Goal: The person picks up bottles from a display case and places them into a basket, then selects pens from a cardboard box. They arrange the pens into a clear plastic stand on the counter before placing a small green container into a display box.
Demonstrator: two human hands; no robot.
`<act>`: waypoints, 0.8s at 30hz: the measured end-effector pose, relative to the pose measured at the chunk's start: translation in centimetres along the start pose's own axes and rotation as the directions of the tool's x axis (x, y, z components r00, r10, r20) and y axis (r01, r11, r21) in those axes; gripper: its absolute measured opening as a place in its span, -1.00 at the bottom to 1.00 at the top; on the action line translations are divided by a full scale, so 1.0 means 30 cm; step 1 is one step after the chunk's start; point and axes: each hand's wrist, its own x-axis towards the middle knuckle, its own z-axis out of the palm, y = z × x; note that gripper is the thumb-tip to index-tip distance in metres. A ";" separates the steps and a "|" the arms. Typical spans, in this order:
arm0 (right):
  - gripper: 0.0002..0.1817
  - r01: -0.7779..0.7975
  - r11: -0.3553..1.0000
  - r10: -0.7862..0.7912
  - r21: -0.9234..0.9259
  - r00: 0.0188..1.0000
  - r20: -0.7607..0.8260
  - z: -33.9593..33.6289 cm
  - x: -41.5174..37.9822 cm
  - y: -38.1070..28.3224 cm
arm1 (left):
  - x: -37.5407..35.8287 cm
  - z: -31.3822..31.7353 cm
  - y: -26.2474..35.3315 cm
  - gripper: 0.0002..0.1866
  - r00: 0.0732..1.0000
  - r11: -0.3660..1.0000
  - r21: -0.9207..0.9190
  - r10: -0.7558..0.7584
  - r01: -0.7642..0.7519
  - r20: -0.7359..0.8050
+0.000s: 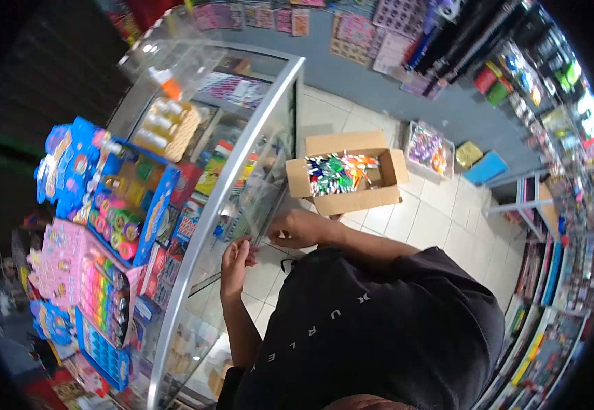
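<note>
My left hand (237, 263) is raised beside the glass front of the display case (232, 174), its fingers loosely bent and apart, with nothing plainly in them. Close to it on the right, my right hand (297, 229) has its fingers curled in towards the thumb; whether something small sits between them I cannot make out. The two hands are apart. Beyond my right hand, an open cardboard box (355, 203) stands off the tiled floor on a support mostly hidden beneath it. Inside lie many slim items (338, 171) in green, blue, orange and white.
A clear plastic bin (440, 171) of wrapped items stands beside the box. Toy display boxes (153, 212) and a tray of bottles (182, 137) sit on the case. Stocked shelves (543, 335) line the right side. Packets hang on the grey wall (351, 75).
</note>
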 end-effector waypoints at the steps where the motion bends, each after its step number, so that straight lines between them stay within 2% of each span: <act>1: -0.89 0.011 1.000 -0.012 -0.020 1.000 -0.017 -0.037 0.005 -0.003 | 0.019 0.029 0.018 -0.65 1.000 1.000 0.017 -0.003 0.002 0.019; 5: -0.85 0.055 0.996 -0.059 -0.071 0.997 -0.052 -0.181 -0.012 0.060 | 0.101 0.145 0.003 -0.66 0.991 0.995 0.090 -0.051 0.040 0.121; 8: -0.79 -0.156 0.986 0.156 -0.063 0.988 -0.013 -0.254 -0.106 0.298 | 0.209 0.251 -0.081 -0.64 0.967 0.974 0.143 -0.197 0.174 0.161; 9: -0.73 -0.215 0.957 0.222 -0.194 0.975 0.012 -0.273 -0.137 0.376 | 0.237 0.270 -0.113 -0.64 0.954 0.961 0.164 -0.249 0.222 0.166; 11: -0.71 -0.385 0.870 0.421 -0.307 0.905 0.058 -0.324 -0.224 0.502 | 0.283 0.305 -0.171 -0.66 0.933 0.937 0.196 -0.322 0.289 0.163; 12: -0.70 -0.463 0.824 0.506 -0.326 0.860 0.059 -0.269 -0.283 0.685 | 0.295 0.329 -0.170 -0.66 0.927 0.931 0.203 -0.337 0.303 0.164; 13: -0.71 -0.498 0.785 0.564 -0.370 0.821 0.092 -0.303 -0.324 0.710 | 0.305 0.354 -0.168 -0.66 0.921 0.925 0.208 -0.353 0.318 0.163; 14: -0.70 -0.536 0.760 0.617 -0.368 0.773 0.148 -0.284 -0.375 0.825 | 0.308 0.377 -0.168 -0.66 0.915 0.917 0.212 -0.372 0.337 0.157; 15: -0.69 -0.460 0.795 0.561 -0.395 0.805 0.194 -0.263 -0.427 0.933 | 0.313 0.399 -0.166 -0.67 0.916 0.916 0.214 -0.374 0.340 0.143; 17: -0.66 -0.478 0.816 0.551 -0.324 0.813 0.188 -0.236 -0.531 1.070 | 0.337 0.432 -0.176 -0.65 0.909 0.906 0.209 -0.399 0.369 0.123; 20: -0.66 -0.656 0.693 0.719 -0.297 0.657 0.226 -0.108 -0.686 1.331 | 0.354 0.489 -0.170 -0.63 0.887 0.876 0.216 -0.456 0.432 0.076; 23: -0.59 -0.459 0.713 0.677 -0.530 0.648 0.349 -0.100 -0.772 1.411 | 0.381 0.549 -0.160 -0.61 0.868 0.850 0.233 -0.495 0.473 0.047; 24: -0.62 -0.472 0.709 0.676 -0.525 0.668 0.312 -0.083 -0.812 1.459 | 0.382 0.569 -0.151 -0.61 0.862 0.842 0.241 -0.505 0.482 0.039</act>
